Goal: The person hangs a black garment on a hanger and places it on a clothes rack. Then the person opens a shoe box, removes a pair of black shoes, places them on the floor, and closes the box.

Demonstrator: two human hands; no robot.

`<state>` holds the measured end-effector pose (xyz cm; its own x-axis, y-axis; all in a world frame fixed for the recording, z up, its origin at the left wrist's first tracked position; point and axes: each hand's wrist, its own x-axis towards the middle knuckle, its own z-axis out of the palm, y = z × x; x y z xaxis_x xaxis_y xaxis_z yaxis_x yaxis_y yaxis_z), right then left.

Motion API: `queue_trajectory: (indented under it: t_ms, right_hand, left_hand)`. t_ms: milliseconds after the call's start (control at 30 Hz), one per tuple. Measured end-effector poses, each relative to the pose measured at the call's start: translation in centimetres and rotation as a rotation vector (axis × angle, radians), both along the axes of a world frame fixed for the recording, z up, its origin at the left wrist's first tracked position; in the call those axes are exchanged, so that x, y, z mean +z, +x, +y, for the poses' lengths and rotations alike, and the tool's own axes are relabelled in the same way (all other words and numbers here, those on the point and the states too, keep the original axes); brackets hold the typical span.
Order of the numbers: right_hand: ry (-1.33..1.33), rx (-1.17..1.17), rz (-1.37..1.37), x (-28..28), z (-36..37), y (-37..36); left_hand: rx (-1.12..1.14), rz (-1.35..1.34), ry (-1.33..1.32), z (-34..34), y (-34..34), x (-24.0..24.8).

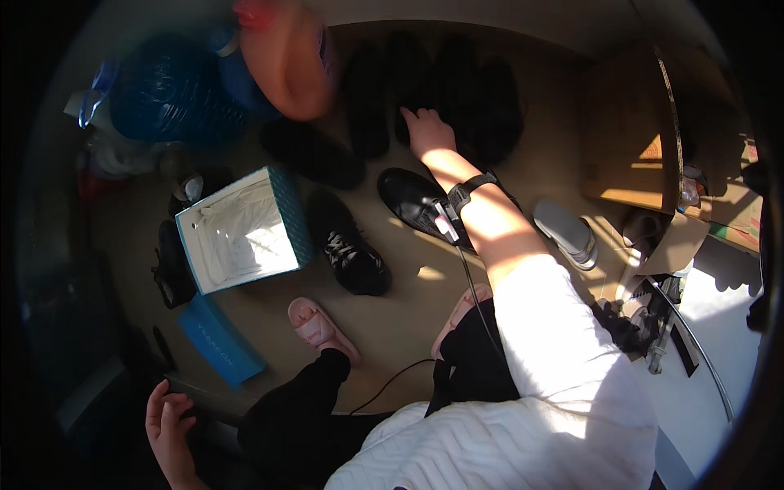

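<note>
Head view: the right hand was at a dark shoe far in front, and I could not tell if it gripped it. The left hand was empty, a bit curled, well apart from that shoe. A shiny black shoe lay near the right hand.

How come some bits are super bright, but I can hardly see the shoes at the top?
Head view: sunlight washes out the white sleeve; head view: the black shoes near the right hand sit in deep shadow, so their edges blend together; head view: the orange jug looks blurry too.
</note>
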<state>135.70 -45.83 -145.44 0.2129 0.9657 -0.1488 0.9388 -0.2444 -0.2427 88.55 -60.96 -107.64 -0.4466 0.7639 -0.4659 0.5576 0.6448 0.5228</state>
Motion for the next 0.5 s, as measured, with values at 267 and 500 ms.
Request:
queue_trajectory:
  t_ms: [267,500]
  right_hand:
    - [0.127,0.069,0.161,1.7,-2.4,4.1]
    - [0.01,-0.564,0.023,1.9,-9.0,8.2]
  left_hand:
    - [-0.408,-0.987,-0.048,3.5,15.7,-13.2]
    - [-0.25,-0.89,-0.149,6.8,15.3,-18.9]
